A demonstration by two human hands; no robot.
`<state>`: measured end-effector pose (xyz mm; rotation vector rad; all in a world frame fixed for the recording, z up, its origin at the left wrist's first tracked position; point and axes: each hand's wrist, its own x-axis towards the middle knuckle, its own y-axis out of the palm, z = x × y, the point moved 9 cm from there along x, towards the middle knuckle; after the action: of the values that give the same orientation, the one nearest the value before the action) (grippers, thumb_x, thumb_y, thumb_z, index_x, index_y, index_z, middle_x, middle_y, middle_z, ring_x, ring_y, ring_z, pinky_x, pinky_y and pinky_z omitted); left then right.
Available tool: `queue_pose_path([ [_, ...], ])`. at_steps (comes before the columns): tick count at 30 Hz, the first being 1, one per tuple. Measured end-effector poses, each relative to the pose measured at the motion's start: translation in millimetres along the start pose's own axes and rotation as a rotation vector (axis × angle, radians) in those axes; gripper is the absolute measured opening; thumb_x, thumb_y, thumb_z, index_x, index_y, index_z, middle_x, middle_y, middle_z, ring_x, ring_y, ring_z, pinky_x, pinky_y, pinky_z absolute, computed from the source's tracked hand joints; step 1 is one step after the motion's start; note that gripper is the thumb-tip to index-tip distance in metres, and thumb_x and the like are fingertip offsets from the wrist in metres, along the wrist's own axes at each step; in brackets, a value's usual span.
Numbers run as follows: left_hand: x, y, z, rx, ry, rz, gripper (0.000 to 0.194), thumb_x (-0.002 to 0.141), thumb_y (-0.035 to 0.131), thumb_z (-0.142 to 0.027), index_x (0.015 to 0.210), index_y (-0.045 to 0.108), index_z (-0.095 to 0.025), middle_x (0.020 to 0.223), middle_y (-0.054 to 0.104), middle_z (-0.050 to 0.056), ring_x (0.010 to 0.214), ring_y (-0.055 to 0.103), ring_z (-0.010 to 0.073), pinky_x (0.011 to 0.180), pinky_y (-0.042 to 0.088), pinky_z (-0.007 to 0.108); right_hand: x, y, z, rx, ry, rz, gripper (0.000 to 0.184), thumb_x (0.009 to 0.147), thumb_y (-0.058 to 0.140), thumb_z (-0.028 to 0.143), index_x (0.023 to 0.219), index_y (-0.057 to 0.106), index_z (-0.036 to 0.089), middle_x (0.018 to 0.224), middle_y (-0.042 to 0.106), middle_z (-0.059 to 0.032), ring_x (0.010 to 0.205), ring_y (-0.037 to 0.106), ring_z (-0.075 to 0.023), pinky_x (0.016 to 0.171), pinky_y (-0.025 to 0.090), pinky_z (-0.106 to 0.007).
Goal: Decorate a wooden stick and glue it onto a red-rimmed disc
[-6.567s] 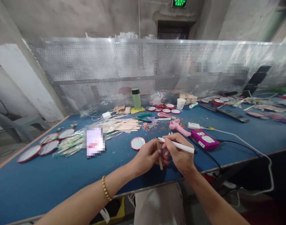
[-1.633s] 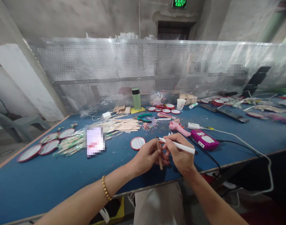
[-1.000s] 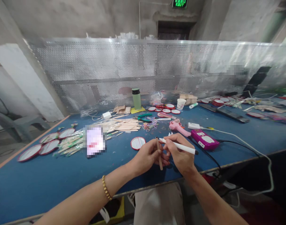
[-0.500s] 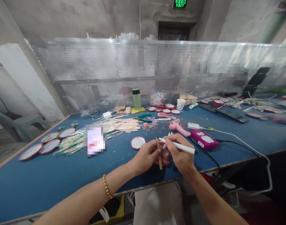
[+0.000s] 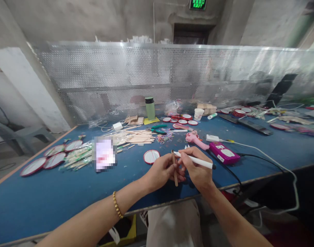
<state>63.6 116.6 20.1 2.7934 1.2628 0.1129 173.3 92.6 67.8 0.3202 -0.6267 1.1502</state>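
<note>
My left hand [image 5: 160, 171] grips a flat wooden craft stick [image 5: 175, 175] between thumb and fingers, its far end dark. In my right hand [image 5: 199, 171] is a white marker pen [image 5: 200, 162] with a black end. The pen's tip meets the stick's dark far end. Just beyond my left hand lies a round white disc with a red rim [image 5: 151, 157]. A pink glue gun [image 5: 196, 140] rests past my right hand, with a purple box [image 5: 224, 153] beside it.
A pile of craft sticks [image 5: 141, 136], green-handled pliers [image 5: 159, 129] and loose coloured rubber bands [image 5: 166, 136] lie farther back. A green bottle [image 5: 150, 109] and a paper cup [image 5: 198, 114] stand near the perforated metal screen [image 5: 121, 68]. Cables [image 5: 272, 161] cross the right side.
Very little differs. The marker has shifted slightly left at the stick's far end; my left hand and the stick stay in place.
</note>
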Motion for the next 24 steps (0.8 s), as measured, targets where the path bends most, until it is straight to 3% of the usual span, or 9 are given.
queue_pose_path([
  [10,-0.6,1.1,-2.2,0.004,-0.006,0.012,0.04,0.079,0.068,-0.052,0.093,0.051,-0.019,0.078,0.067,0.003,0.069,0.07,0.0222,0.067,0.057,0.037,0.8,-0.3,2.7,-0.011,0.002,-0.007,0.018,0.085,0.06,0.033,0.078,0.07,0.019,0.059,0.067,0.0013,0.039,0.055,-0.0098,0.041,0.047,-0.021],
  [24,0.0,1.3,-2.2,0.019,-0.002,0.0,0.052,0.073,0.069,-0.062,0.092,0.05,-0.018,0.079,0.065,0.003,0.066,0.07,0.0203,0.066,0.058,0.036,0.9,1.2,4.2,-0.023,0.0,0.009,0.018,0.085,0.06,0.032,0.077,0.07,0.019,0.06,0.067,0.0002,0.043,0.058,-0.0111,0.043,0.047,-0.022],
])
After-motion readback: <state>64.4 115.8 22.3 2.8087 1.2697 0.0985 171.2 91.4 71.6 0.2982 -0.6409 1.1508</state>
